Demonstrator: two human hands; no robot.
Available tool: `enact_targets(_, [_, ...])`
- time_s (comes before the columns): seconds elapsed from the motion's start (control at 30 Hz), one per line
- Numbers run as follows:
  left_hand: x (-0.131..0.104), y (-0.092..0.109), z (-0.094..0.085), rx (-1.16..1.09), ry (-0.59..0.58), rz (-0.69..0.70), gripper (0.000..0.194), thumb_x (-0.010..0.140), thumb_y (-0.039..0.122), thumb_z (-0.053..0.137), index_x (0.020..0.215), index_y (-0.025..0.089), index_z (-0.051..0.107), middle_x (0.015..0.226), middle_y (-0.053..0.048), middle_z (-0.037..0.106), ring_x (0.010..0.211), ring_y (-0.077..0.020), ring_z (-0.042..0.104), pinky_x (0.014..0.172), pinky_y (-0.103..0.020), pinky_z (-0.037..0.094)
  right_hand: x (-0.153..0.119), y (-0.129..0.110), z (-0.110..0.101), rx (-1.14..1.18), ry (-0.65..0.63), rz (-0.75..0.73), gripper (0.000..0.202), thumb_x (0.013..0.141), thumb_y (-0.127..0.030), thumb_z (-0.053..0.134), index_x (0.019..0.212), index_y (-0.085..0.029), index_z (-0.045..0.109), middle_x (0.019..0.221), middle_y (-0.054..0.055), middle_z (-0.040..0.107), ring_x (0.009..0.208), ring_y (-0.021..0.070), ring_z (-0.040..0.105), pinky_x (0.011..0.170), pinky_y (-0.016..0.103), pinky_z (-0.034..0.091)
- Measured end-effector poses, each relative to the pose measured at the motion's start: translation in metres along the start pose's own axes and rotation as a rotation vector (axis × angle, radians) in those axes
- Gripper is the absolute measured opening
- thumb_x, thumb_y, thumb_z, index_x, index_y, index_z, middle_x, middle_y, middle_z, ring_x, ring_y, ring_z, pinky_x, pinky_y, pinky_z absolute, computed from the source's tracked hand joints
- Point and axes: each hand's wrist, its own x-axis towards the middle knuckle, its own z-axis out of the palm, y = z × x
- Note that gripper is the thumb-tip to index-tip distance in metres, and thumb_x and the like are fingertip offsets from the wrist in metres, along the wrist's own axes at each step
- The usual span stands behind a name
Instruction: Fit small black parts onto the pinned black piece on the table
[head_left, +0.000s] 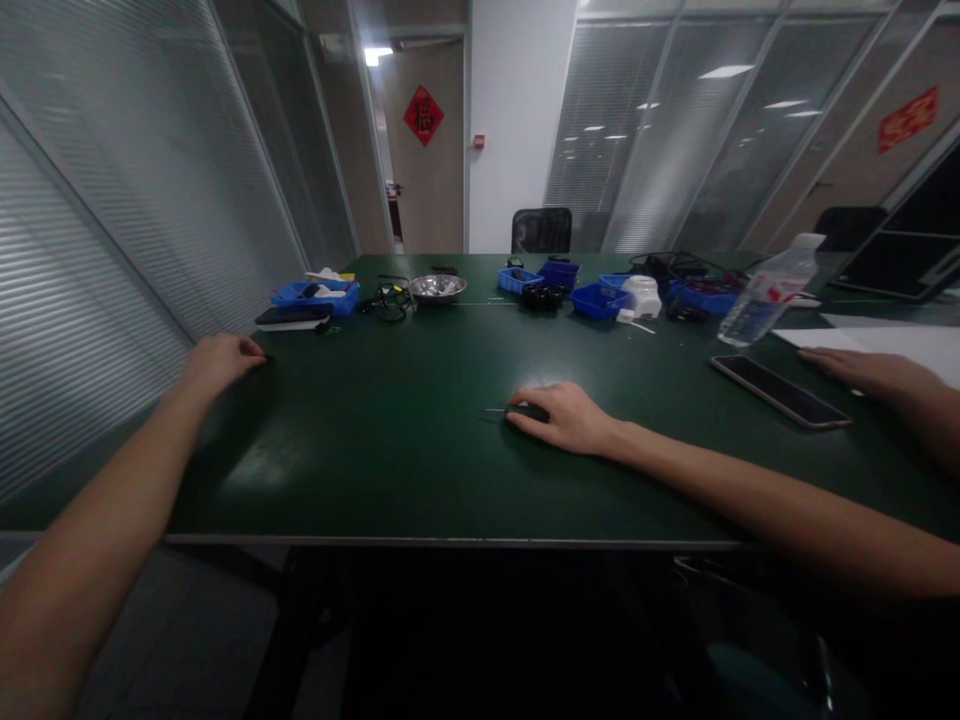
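My left hand (223, 360) rests at the left side of the green table (360, 450), its fingers pinched together. Something small and dark shows at the fingertips, too small to name. Near the middle of the table lies my right hand (562, 415), with thumb and fingers closed on a thin, pale, needle-like rod (495, 410). The rod points left, just above or on the tabletop; I cannot tell which.
At the back stand blue trays (600, 302), a metal bowl (438, 290) and glasses (393, 300). A phone (780, 390), a tilted water bottle (771, 290) and white paper (892, 340) are at right, beside another person's hand (870, 370). A dark flat case (294, 317) lies back left.
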Motion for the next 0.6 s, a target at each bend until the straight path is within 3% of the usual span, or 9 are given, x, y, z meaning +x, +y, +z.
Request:
enact_targets(0.3, [-0.0028, 0.0045, -0.0024, 0.009, -0.024, -0.011, 0.031, 0.091, 0.038, 0.077, 0.115, 0.019, 0.081, 0.105, -0.006, 0.080, 0.083, -0.0220, 0.066, 0.066, -0.026, 0.040, -0.0008, 0.0009, 0.0014, -0.006, 0.010, 0.007, 0.045, 0.109, -0.056, 0.048, 0.124, -0.021, 0.072, 0.090, 0.006, 0.077, 0.073, 0.0201, 0.067, 0.070, 0.032, 0.043])
enact_targets(0.6, [0.0017, -0.0021, 0.0032, 0.033, -0.013, 0.032, 0.032, 0.093, 0.038, 0.075, 0.120, 0.020, 0.079, 0.118, -0.005, 0.078, 0.092, -0.0201, 0.064, 0.068, -0.026, 0.038, -0.0003, -0.0034, -0.0016, 0.002, 0.003, 0.016, 0.044, 0.109, -0.056, 0.048, 0.122, -0.021, 0.072, 0.090, 0.007, 0.077, 0.072, 0.0199, 0.068, 0.071, 0.033, 0.045])
